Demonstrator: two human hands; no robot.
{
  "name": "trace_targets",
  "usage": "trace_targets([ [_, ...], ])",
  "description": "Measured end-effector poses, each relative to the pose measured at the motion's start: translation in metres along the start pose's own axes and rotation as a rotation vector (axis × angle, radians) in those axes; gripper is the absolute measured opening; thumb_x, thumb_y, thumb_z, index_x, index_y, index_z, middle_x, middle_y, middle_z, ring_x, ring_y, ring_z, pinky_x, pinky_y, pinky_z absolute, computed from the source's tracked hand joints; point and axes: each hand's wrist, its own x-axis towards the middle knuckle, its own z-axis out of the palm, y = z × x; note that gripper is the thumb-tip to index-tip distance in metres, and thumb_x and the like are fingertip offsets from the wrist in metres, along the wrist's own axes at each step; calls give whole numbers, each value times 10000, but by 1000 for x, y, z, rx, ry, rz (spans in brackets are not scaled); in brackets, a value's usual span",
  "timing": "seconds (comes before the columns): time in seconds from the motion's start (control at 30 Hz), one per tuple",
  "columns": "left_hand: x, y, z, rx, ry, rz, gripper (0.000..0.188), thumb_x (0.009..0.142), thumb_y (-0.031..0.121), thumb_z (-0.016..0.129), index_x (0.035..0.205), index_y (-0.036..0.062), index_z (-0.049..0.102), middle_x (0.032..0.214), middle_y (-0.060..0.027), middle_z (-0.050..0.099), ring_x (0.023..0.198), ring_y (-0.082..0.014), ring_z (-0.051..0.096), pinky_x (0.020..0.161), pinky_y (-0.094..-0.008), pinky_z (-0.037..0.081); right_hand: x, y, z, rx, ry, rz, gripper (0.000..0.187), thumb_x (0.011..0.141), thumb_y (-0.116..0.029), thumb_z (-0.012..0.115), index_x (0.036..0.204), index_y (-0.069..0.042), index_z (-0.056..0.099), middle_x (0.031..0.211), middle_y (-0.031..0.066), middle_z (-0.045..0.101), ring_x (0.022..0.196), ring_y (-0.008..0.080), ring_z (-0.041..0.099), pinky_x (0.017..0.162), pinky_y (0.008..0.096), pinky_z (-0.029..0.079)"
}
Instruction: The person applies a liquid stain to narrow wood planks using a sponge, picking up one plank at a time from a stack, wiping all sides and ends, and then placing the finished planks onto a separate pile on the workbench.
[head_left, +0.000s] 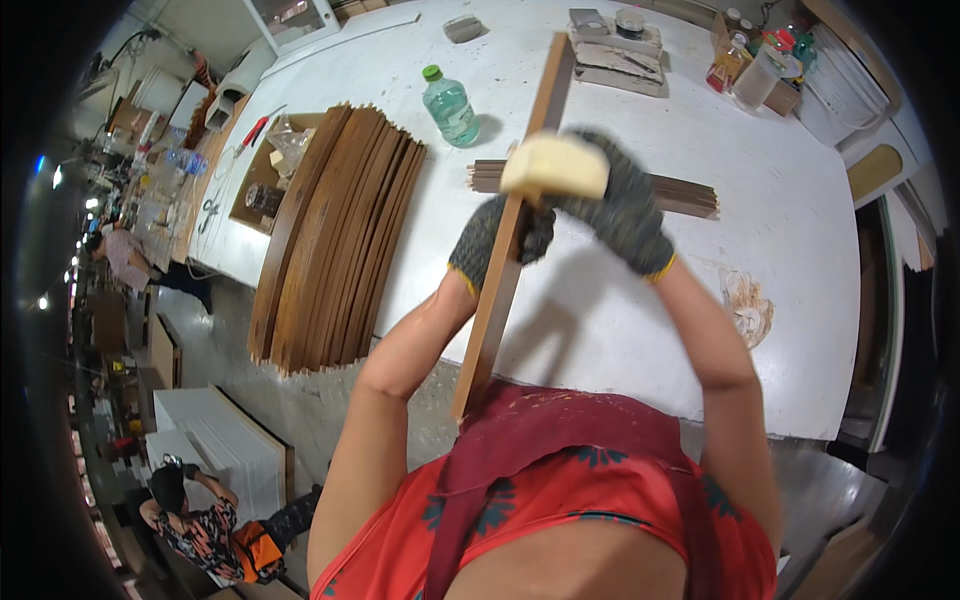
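A long brown wooden strip point(492, 320) runs slantwise before me, its near end close to my apron and its far end over the back of the table. Gripping it from the left around its middle is my left hand point(482, 240), in a dark grey knit glove with a yellow cuff. My right hand point(622, 205), gloved alike and slightly blurred, holds a cream-coloured block point(556, 166) against the strip just beyond the left hand. Whether the block is foam or wood I cannot tell. Behind the hands lies a bundle of shorter dark strips point(688, 196).
A tall stack of brown strips point(340, 240) overhangs the left edge of the white table point(800, 260). A green-capped bottle point(450, 108) stands beyond it, near a cardboard box point(245, 205). Grey blocks point(620, 68) and containers point(755, 80) sit at the back right. Two people are off to the left.
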Motion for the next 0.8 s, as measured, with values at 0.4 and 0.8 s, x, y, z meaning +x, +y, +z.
trace_targets([
  [0.4,20,90,8,-362,-46,291,187,917,231,434,894,49,468,652,1,451,485,-104,439,419,-221,371,-120,-47,30,421,-550,204,544,638,-186,768,1113,-69,530,1001,84,601,938,209,570,808,327,463],
  [0.8,32,87,18,-92,31,551,269,914,291,455,934,26,501,642,-16,450,529,-117,450,451,-233,388,-144,-30,48,1896,-146,972,780,638,-138,714,1296,20,326,1291,227,388,1088,324,512,896,396,454],
])
